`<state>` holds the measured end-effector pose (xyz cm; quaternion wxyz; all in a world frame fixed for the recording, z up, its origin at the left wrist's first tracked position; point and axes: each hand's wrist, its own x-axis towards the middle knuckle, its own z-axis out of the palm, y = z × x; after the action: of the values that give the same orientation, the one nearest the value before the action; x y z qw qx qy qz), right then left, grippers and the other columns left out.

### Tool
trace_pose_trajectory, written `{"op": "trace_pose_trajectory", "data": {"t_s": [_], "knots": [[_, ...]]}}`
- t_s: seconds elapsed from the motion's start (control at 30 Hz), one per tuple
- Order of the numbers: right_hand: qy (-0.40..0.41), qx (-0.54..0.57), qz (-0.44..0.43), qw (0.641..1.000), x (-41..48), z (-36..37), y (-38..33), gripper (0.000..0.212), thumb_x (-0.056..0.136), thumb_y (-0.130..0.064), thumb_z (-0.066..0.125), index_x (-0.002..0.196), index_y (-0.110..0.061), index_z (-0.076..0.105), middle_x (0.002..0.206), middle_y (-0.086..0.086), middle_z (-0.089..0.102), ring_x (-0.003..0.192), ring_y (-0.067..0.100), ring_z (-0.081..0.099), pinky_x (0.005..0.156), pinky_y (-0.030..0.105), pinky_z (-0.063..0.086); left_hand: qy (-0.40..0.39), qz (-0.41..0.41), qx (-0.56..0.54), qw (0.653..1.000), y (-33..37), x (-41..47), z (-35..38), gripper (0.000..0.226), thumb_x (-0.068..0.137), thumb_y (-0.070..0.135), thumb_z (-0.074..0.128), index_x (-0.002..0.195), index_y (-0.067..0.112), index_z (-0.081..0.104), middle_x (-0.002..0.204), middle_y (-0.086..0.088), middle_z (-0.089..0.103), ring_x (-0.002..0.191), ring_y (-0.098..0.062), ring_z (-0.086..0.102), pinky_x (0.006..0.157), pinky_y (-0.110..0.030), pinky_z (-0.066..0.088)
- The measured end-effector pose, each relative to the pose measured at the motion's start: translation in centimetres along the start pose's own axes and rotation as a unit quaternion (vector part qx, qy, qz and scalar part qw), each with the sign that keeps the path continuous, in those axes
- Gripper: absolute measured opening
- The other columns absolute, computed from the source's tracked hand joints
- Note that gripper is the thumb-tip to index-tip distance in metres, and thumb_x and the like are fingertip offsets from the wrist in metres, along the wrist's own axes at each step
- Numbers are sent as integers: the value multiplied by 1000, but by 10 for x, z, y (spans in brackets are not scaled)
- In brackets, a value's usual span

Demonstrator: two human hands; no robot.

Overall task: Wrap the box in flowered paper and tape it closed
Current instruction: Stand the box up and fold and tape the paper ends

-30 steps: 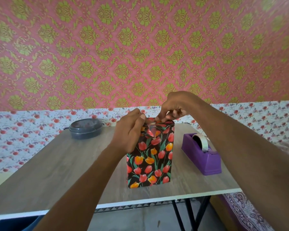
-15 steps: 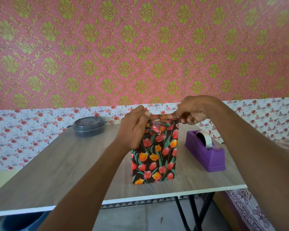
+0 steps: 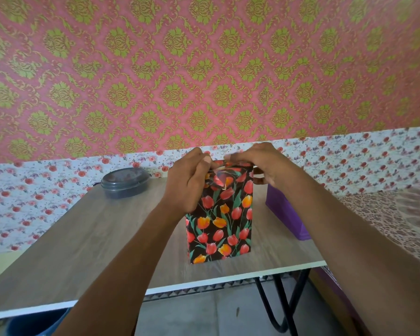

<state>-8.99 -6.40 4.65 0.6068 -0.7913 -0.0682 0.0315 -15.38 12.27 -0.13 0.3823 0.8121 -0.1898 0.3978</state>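
The box (image 3: 222, 221), covered in black paper with red and orange tulips, stands upright near the front edge of the wooden table (image 3: 87, 234). My left hand (image 3: 188, 181) grips the top left of the wrapping, thumb pressed on the folded paper. My right hand (image 3: 264, 164) lies over the top right edge, fingers curled on the paper fold there. A shiny strip, seemingly tape, glints on the upper front face between my hands. The purple tape dispenser (image 3: 285, 214) sits right of the box, largely hidden behind my right forearm.
A dark round lidded container (image 3: 124, 181) rests at the table's back left. The table stands against a flowered wall; its black legs (image 3: 284, 309) show under the front right. A patterned cloth surface (image 3: 398, 214) lies to the right.
My right hand has slid from the middle of the box top to its right edge. The left hand stays on the top left. The view has shifted, so the dispenser is now mostly covered.
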Motion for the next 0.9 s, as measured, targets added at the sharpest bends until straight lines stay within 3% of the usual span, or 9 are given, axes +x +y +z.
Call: {"op": "trace_pose_trajectory", "data": {"t_s": [0.13,0.27,0.33,0.47,0.57,0.63,0.7,0.8,0.9], "knots": [[-49,35,27,998,-7,-5,0,32,72,-20,91,84,-13,63,94,8,71,94,25,68,89,41,56,-18,6,2,1000,0,1,-2,48,104,34,32,84,12,70,80,-6,56,81,-19,56,76,-48,46],[-68,160,-36,984,-16,-25,25,22,80,-11,83,84,-16,62,88,6,74,87,25,70,75,37,56,-13,0,-5,1000,0,0,-2,47,104,33,33,84,11,70,81,-7,56,81,-22,56,78,-49,47],[-1,174,-71,982,-16,-34,47,23,81,-19,84,90,-14,63,94,6,77,94,27,74,76,39,56,-4,-3,-11,1000,-2,1,-2,46,104,32,34,85,13,71,81,-8,57,81,-22,57,79,-50,47],[214,-29,-99,971,-13,-54,101,18,83,-22,81,91,-14,67,97,6,74,92,24,71,83,39,56,-5,-5,-20,1000,-3,2,0,47,104,32,34,88,11,73,82,-9,57,81,-22,57,78,-48,47],[339,-176,4,924,-16,-70,140,38,73,-49,84,95,-25,65,114,5,65,114,34,60,96,53,46,-7,0,-16,1000,-3,2,-1,46,104,28,35,88,9,74,81,-9,57,81,-23,57,77,-47,47],[329,-256,87,905,-14,-82,163,57,63,-71,77,96,-28,63,124,11,57,125,40,47,99,59,36,-11,3,-10,1000,-3,2,-2,45,104,27,35,89,9,74,82,-8,58,82,-23,58,78,-46,47],[296,-245,109,917,-13,-89,178,64,52,-84,71,82,-28,62,114,9,61,116,39,54,98,56,43,-18,0,-5,1000,-3,3,-3,45,104,27,36,89,10,74,83,-8,59,83,-22,58,79,-45,47],[259,-169,67,949,-15,-95,178,51,67,-65,83,77,-19,63,90,5,67,91,30,64,89,47,50,-14,7,-11,1000,-4,4,-2,44,104,26,36,88,10,73,83,-8,60,84,-23,59,80,-48,47],[238,-84,48,966,-13,-100,174,42,72,-52,84,77,-13,69,89,12,73,86,33,69,84,46,54,-9,5,-11,1000,-6,4,-1,44,104,27,36,88,10,73,83,-9,60,84,-24,60,81,-50,47]]}}
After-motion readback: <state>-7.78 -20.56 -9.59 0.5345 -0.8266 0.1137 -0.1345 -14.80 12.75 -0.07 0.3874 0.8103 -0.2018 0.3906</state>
